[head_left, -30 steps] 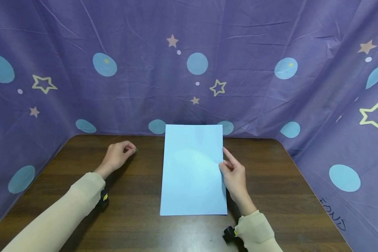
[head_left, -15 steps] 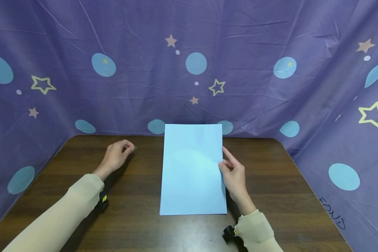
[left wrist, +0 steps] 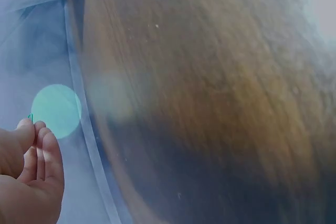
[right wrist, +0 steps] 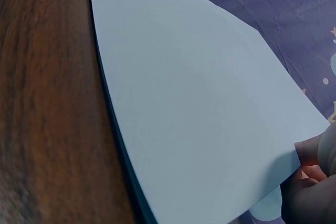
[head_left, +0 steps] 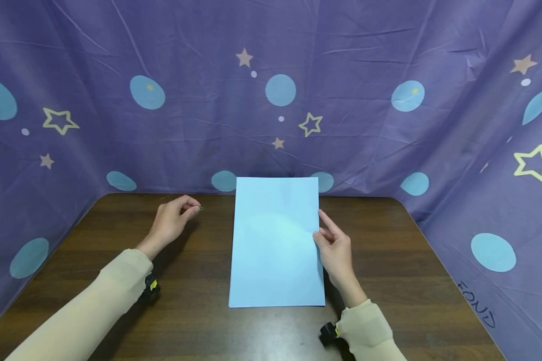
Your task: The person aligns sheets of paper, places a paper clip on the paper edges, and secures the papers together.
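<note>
In the head view, light blue paper (head_left: 275, 245) stands out in front of me over the table, its face turned to me. Its edges look doubled, as if sheets lie together. My right hand (head_left: 337, 253) grips its right edge, thumb on the front and fingers partly hidden behind. The right wrist view shows the same paper (right wrist: 184, 87) pale, pinched at its corner. Left of it, my left hand (head_left: 173, 220) pinches a tiny green looped thing (left wrist: 30, 117), much like the end of a paper clip; most of it is hidden by the fingertips.
Brown wooden table (head_left: 388, 281) with rounded far corners lies under both hands. A purple curtain (head_left: 194, 100) with stars and blue dots closes off the back and sides. Black wrist cameras (head_left: 151, 287) sit on both cuffs.
The left hand has moved slightly right and farther away, bringing the green looped thing a little closer to the paper. My right hand and the paper have stayed nearly still.
</note>
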`<state>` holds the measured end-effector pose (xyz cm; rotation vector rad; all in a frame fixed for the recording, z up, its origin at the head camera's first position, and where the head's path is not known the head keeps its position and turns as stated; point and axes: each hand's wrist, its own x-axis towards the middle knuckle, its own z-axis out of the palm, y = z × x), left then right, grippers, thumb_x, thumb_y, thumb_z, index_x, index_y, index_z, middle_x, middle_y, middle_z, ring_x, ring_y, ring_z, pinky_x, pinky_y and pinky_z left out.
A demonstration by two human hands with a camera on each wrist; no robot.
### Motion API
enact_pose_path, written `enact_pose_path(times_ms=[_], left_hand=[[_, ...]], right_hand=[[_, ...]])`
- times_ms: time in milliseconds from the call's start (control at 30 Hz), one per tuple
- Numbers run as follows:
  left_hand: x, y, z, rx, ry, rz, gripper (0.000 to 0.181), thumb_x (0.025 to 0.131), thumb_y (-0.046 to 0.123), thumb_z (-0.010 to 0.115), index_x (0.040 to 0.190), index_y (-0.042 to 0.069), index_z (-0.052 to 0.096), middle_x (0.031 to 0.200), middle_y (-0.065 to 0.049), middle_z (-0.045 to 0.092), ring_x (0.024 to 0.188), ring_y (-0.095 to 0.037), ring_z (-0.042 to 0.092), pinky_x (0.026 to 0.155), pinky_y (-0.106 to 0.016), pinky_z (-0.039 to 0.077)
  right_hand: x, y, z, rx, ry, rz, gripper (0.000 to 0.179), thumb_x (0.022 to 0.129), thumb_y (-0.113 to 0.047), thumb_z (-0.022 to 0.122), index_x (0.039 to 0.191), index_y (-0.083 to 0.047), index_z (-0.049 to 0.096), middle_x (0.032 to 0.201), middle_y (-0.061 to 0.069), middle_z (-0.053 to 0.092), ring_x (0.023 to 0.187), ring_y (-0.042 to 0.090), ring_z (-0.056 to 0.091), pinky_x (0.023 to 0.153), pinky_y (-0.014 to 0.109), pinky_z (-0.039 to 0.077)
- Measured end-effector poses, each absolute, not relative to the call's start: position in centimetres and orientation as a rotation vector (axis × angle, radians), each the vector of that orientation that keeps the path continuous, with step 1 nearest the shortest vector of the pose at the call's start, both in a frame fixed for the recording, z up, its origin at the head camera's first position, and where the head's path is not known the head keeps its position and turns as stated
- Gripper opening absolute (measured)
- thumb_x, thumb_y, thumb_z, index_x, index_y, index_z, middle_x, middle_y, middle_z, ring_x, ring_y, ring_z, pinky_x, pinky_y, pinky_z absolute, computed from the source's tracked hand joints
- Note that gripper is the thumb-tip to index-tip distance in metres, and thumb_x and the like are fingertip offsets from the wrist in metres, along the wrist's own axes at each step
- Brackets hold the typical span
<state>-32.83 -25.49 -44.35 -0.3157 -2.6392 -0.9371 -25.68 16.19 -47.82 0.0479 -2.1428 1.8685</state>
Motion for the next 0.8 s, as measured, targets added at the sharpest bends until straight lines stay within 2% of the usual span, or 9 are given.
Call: enact_pose_path(times_ms=[267, 467, 667, 800], left_hand=[[-32.7, -25.1, -44.2, -0.270, -2.615, -0.957, 0.012, 0.104, 0.018, 0.071, 0.112, 0.010, 0.075, 0.099, -0.007, 0.079, 0.091, -0.026, 0.072, 0.079, -0.039, 0.053], [-32.6, -24.4, -43.8, -0.229, -2.614, -1.014, 0.018, 0.105, 0.029, 0.071, 0.113, 0.013, 0.075, 0.103, -0.006, 0.080, 0.095, -0.025, 0.074, 0.081, -0.037, 0.054], [-32.4, -23.1, -43.2, -0.160, -2.559, -1.265, 0.024, 0.104, 0.033, 0.072, 0.116, 0.013, 0.077, 0.107, -0.012, 0.080, 0.092, -0.017, 0.075, 0.073, -0.024, 0.054], [-32.1, -22.1, -42.7, -0.118, -2.530, -1.452, 0.026, 0.105, 0.033, 0.071, 0.120, 0.013, 0.076, 0.114, -0.015, 0.078, 0.093, -0.011, 0.073, 0.072, -0.023, 0.055]], right_hand=[[-25.7, 16.1, -47.8, 0.050, -2.137, 1.877, 0.059, 0.103, -0.002, 0.068, 0.151, -0.035, 0.060, 0.103, 0.017, 0.068, 0.077, 0.013, 0.053, 0.067, 0.019, 0.047], [-25.6, 16.1, -47.6, 0.042, -2.133, 1.891, 0.059, 0.103, -0.002, 0.068, 0.151, -0.036, 0.060, 0.104, 0.018, 0.067, 0.078, 0.013, 0.053, 0.067, 0.019, 0.047], [-25.6, 16.1, -47.6, 0.034, -2.135, 1.895, 0.059, 0.103, -0.003, 0.068, 0.152, -0.034, 0.060, 0.104, 0.017, 0.067, 0.078, 0.012, 0.052, 0.068, 0.019, 0.048], [-25.7, 16.2, -47.7, 0.042, -2.134, 1.885, 0.060, 0.103, -0.001, 0.067, 0.151, -0.036, 0.060, 0.101, 0.017, 0.066, 0.076, 0.013, 0.052, 0.067, 0.019, 0.047]])
